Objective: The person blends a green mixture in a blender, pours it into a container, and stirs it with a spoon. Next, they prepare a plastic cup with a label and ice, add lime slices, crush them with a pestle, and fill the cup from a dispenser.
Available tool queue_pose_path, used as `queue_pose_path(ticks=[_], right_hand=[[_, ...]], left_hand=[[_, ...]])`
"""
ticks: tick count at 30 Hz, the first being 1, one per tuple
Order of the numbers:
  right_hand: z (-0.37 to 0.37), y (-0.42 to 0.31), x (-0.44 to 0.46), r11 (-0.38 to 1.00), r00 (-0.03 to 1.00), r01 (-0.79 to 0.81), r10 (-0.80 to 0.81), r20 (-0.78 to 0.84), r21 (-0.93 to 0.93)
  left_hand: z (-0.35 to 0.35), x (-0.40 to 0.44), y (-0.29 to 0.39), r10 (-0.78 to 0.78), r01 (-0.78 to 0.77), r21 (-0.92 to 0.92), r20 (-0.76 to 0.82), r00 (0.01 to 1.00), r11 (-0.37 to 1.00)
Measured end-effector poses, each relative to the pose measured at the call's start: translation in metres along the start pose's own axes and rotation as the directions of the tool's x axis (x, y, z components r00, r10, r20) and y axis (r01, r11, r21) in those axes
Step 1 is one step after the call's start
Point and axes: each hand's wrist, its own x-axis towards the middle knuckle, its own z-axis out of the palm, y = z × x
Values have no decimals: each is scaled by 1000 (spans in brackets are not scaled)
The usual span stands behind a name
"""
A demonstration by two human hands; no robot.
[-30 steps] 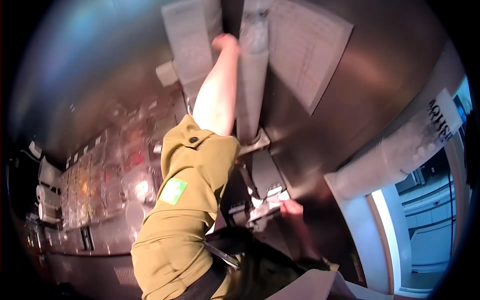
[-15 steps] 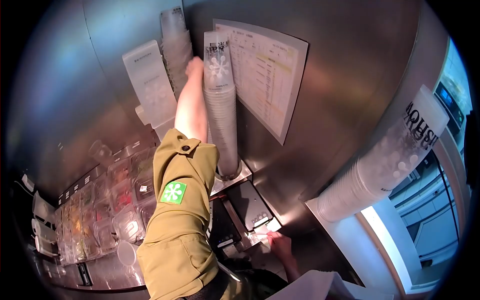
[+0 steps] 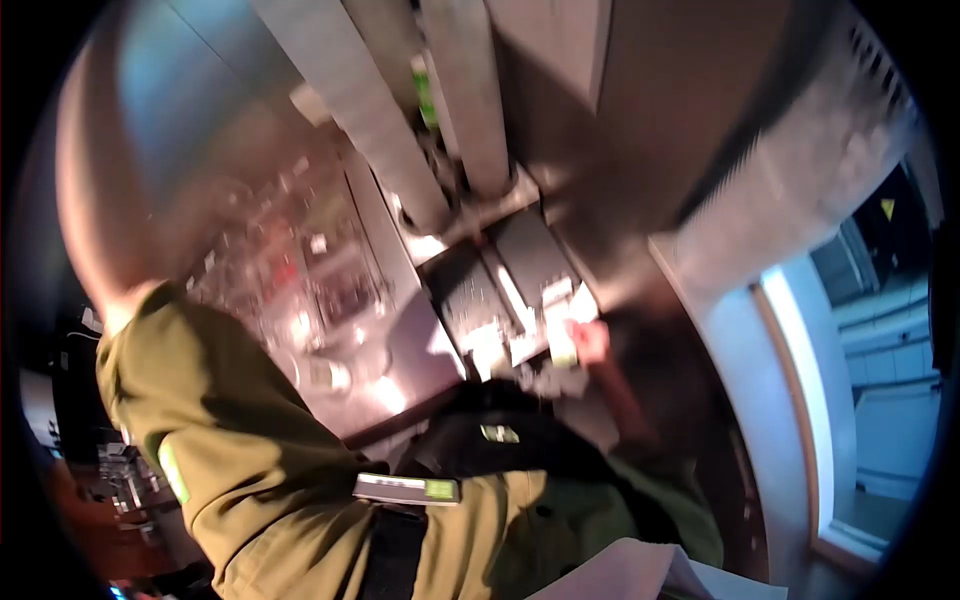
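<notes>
My left forearm point(image 3: 110, 190), in an olive sleeve, bends upward along the left edge; its hand is out of view. My right hand point(image 3: 592, 342) is low at the right of two dark label printers, blurred, with its fingers closed at a white label point(image 3: 561, 338). The right printer point(image 3: 535, 248) and the left printer point(image 3: 462, 288) sit side by side, with white slips at their front. Behind them rise a stack of plastic cups point(image 3: 468, 100) and a second tall pale stack point(image 3: 365, 120).
Clear-lidded food containers point(image 3: 285, 265) cover the counter to the left, with a small cup point(image 3: 330, 374) near its front edge. A big cup stack point(image 3: 790, 170) leans at the right, by a bluish-lit opening. A paper sheet point(image 3: 560, 45) hangs on the metal wall.
My left hand has left the cup stacks and swung left and out of view. The view has tilted down, showing more of my body. My right hand stays by the printers.
</notes>
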Motion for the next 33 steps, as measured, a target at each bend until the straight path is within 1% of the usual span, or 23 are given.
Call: queue_pose_path(ticks=[1,2,3,4,7,9,10,11,12,13,14,15,17,19,20,21,23,25,27,28,29,31,33], right_hand=[[-4,-7,0,997,999,-39,38,-11,-71],[-12,-19,1,990,997,-23,32,65,-136],[-17,-42,11,996,996,-86,86,-15,-6],[-24,-62,22,996,999,-4,0,-51,-91],[-20,-62,21,999,986,13,-21,-167,-52],[-19,-62,18,999,985,-24,19,-170,-29],[-19,-63,19,991,983,-123,129,-134,51],[-18,-64,18,966,967,-226,238,-88,128],[-18,-64,18,925,940,-326,339,-33,197],[-18,-61,18,931,944,-329,329,23,162],[-18,-54,16,934,943,-333,325,76,129],[-19,-51,14,939,939,-331,319,128,94],[-24,-55,13,932,925,-362,357,127,22],[-30,-62,13,929,927,-368,370,66,-41],[-34,-64,13,956,957,-287,289,27,-59],[-37,-64,14,959,962,-268,272,26,-95],[-37,-64,15,982,984,-157,164,62,-103],[-27,-71,20,996,998,-51,54,33,-73],[-25,-58,20,971,977,-119,151,148,-206],[-23,-55,22,956,976,-116,160,148,-269],[-24,-55,22,947,970,-159,203,138,-278],[-25,-61,25,950,983,-105,144,114,-293],[-27,-71,28,977,991,-98,113,69,-189]], left_hand=[[-24,-24,-2,-21,23,-53,29,999,998],[-47,-50,-6,-68,76,-104,72,995,992],[-67,-76,-10,-133,150,-144,120,984,978],[-90,-99,-14,-204,235,-186,169,964,954],[-157,-168,-22,-422,517,-288,331,844,806],[-194,-219,-23,-539,691,-321,448,713,648],[-198,-248,-9,-584,765,-316,505,636,561],[-199,-278,12,-769,856,-198,376,517,478],[-217,-313,2,-777,920,-262,496,387,291],[-229,-338,8,-839,976,-156,502,209,149],[-223,-356,39,-855,980,-197,510,94,-10],[-231,-377,42,-826,956,-218,562,-41,-196],[-246,-414,58,-698,867,-205,687,-204,-455],[-253,-431,78,-686,801,-248,681,-256,-544],[-260,-443,80,-646,756,-243,705,-293,-608],[-265,-460,82,-603,704,-242,730,-321,-668],[-276,-475,92,-558,663,-216,747,-360,-717],[-292,-487,101,-505,583,-200,751,-425,-788],[-304,-490,112,-508,559,-204,724,-466,-804],[-312,-501,115,-489,499,-249,755,-438,-830],[-322,-507,118,-485,476,-258,750,-451,-841],[-337,-511,124,-491,522,-216,731,-474,-825],[-352,-521,129,-470,557,-180,767,-436,-811]])
